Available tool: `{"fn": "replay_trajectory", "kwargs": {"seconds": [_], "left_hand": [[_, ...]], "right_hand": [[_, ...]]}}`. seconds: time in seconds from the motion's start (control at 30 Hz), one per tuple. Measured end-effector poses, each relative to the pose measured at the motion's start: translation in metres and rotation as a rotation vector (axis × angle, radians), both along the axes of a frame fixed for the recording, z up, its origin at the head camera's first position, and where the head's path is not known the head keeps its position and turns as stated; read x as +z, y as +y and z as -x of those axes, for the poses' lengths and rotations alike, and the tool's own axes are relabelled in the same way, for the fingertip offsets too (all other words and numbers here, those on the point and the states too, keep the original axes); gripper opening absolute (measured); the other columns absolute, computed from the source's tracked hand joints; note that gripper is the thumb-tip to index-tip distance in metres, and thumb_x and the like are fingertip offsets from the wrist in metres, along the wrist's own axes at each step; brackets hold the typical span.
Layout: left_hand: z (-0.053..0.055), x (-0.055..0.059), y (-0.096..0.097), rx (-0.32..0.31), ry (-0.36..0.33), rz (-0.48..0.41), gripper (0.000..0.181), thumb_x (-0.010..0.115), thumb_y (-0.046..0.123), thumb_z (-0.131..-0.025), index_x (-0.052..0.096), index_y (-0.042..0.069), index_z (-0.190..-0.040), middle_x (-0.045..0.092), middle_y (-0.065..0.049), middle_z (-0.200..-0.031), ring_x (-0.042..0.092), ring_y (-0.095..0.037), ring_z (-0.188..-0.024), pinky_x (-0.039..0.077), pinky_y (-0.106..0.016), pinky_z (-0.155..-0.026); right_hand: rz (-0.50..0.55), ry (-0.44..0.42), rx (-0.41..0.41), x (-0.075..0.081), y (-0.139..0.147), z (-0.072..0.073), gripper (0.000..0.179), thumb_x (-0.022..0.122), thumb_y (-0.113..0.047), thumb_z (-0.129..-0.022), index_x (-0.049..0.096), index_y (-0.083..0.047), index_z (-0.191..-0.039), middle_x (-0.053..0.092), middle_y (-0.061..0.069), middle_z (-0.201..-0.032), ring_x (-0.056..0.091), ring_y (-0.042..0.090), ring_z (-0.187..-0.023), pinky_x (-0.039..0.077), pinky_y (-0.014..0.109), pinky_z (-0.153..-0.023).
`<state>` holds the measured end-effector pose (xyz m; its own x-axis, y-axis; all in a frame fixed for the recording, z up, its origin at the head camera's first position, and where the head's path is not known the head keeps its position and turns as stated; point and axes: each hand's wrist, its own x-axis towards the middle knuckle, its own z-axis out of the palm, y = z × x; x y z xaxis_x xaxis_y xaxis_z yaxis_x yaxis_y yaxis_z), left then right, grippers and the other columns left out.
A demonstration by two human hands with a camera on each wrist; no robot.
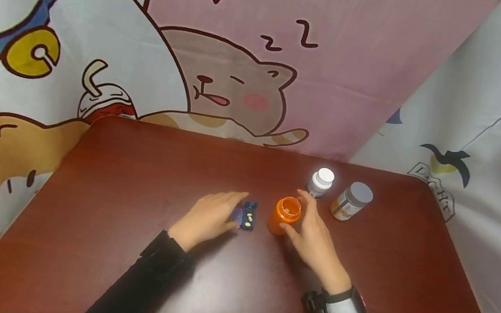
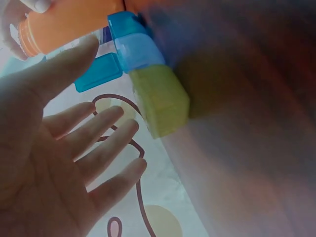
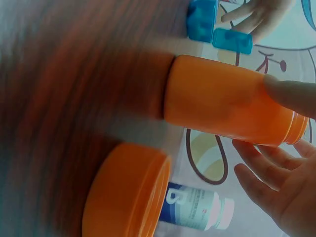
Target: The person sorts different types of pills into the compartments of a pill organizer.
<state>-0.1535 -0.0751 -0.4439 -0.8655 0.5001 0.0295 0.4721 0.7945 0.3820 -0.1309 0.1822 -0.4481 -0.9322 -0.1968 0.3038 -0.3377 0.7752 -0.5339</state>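
Observation:
An uncapped orange pill bottle [image 1: 280, 221] stands upright on the table. My right hand [image 1: 316, 241] holds it near the neck, with the thumb [image 3: 291, 96] on one side and fingers on the other. To its left sits a small pill organizer [image 1: 248, 219] with a raised blue lid [image 2: 100, 72] and pale pills in a compartment; a yellow section [image 2: 160, 100] shows in the left wrist view. My left hand [image 1: 207, 216] is beside the organizer, fingers extended and spread, holding nothing. An orange cap [image 3: 123, 192] lies near the bottle in the right wrist view.
Behind the orange bottle stands a white bottle [image 1: 321, 182] with a white cap. Right of that is a jar [image 1: 351, 201] with a grey lid. The brown table [image 1: 129, 157] ends at a cartoon-printed cloth [image 1: 344, 83].

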Motion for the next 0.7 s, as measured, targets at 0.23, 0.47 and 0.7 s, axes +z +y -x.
{"fn": "replay_trajectory", "kwargs": {"seconds": [0.23, 0.47, 0.7], "left_hand": [[0.001, 0.001, 0.01, -0.025, 0.037, 0.024, 0.08, 0.083, 0.025, -0.091, 0.043, 0.009, -0.158, 0.049, -0.012, -0.161, 0.051, -0.031, -0.145, 0.045, -0.053, -0.118], [-0.007, 0.017, 0.036, -0.031, 0.152, -0.064, 0.081, 0.08, 0.031, -0.094, 0.038, 0.01, -0.161, 0.041, -0.01, -0.167, 0.047, -0.03, -0.148, 0.041, -0.05, -0.121], [-0.012, 0.023, 0.079, -0.061, 0.026, -0.174, 0.086, 0.077, 0.037, -0.095, 0.032, 0.011, -0.163, 0.044, -0.008, -0.165, 0.046, -0.026, -0.15, 0.04, -0.044, -0.123]], "right_hand": [[0.004, -0.06, -0.113, 0.006, 0.025, -0.001, 0.086, 0.085, -0.002, -0.084, 0.031, 0.0, -0.15, 0.058, 0.029, -0.14, 0.066, 0.046, -0.109, 0.055, 0.061, -0.091], [-0.046, -0.231, -0.163, 0.007, 0.054, -0.018, 0.097, 0.088, -0.026, -0.086, 0.027, 0.009, -0.153, 0.047, 0.035, -0.146, 0.056, 0.054, -0.127, 0.048, 0.066, -0.104], [-0.241, -0.419, -0.108, -0.009, 0.057, -0.035, 0.089, 0.09, -0.048, -0.078, 0.053, 0.008, -0.137, 0.056, 0.024, -0.124, 0.063, 0.038, -0.106, 0.056, 0.058, -0.091]]}}
